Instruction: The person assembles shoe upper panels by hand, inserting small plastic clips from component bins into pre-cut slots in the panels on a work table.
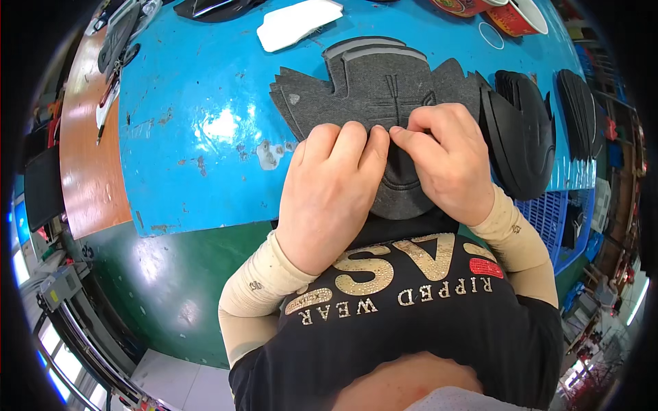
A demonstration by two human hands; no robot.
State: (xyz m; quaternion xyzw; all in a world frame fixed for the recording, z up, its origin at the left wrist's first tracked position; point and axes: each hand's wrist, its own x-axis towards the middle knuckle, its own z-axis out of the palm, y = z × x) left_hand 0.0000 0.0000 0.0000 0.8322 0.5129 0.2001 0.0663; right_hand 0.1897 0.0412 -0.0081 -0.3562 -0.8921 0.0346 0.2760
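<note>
A stack of dark grey, felt-like moulded pieces (370, 99) lies near the table's front edge, with winged sides and pressed grooves in the middle. Over its centre my two hands meet, fingertips almost touching. My left hand (332, 181) is closed, fingers curled down and thumb side toward the right hand. My right hand (449, 154) pinches with thumb and forefinger just beside it. Whatever sits between the fingertips is dark and too small to make out. The rounded near end of the top piece shows below and between my hands.
The blue table (185, 175) carries more black moulded pieces (517, 137) and another dark stack (578, 113) at the right. White sheets (299, 24) and red paper bowls (517, 17) stand at the back. A blue plastic crate (548, 219) is below the right edge.
</note>
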